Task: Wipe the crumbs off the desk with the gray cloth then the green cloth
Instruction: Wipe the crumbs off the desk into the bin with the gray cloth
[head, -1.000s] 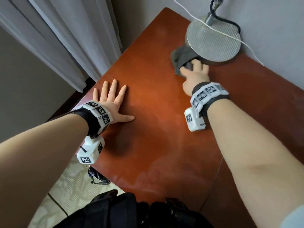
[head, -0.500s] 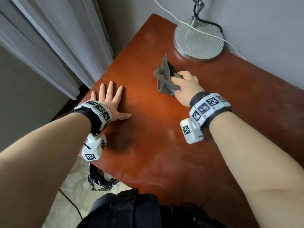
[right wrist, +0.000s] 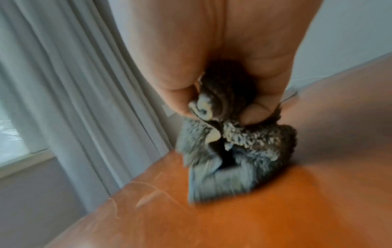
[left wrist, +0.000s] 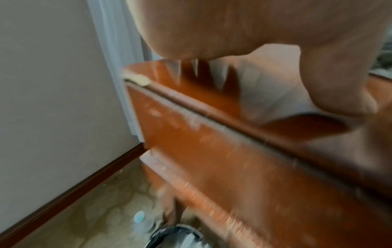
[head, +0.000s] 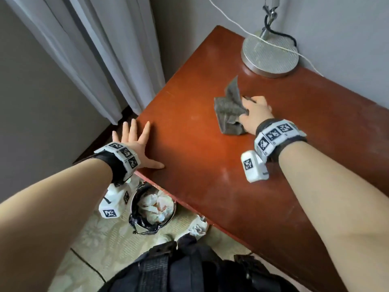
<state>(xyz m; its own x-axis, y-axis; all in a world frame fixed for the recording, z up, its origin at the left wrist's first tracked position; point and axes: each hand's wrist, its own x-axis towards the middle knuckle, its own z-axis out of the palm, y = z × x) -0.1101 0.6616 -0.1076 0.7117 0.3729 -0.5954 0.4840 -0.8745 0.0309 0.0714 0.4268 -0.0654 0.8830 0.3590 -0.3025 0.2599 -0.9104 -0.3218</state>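
The bunched gray cloth [head: 228, 108] lies on the reddish wooden desk [head: 200, 165], a little in front of the lamp base. My right hand [head: 250, 114] grips the cloth from its right side; in the right wrist view the fingers [right wrist: 252, 114] pinch the gray cloth [right wrist: 233, 151] against the desk [right wrist: 212, 218]. My left hand [head: 134, 142] lies flat and spread at the desk's near left corner, holding nothing. Its palm [left wrist: 275, 83] presses on the desk top [left wrist: 212, 100] above the front edge. No green cloth shows in any view.
A round metal lamp base [head: 270, 56] with a white cord stands at the back of the desk by the wall. White curtains [head: 105, 60] hang at the left. A lined bin [head: 152, 209] with crumpled tissues sits on the floor below the desk's near edge.
My right hand has dragged the gray cloth from under the lamp base towards me and to the left across the desk. The left hand has stayed flat at the corner.
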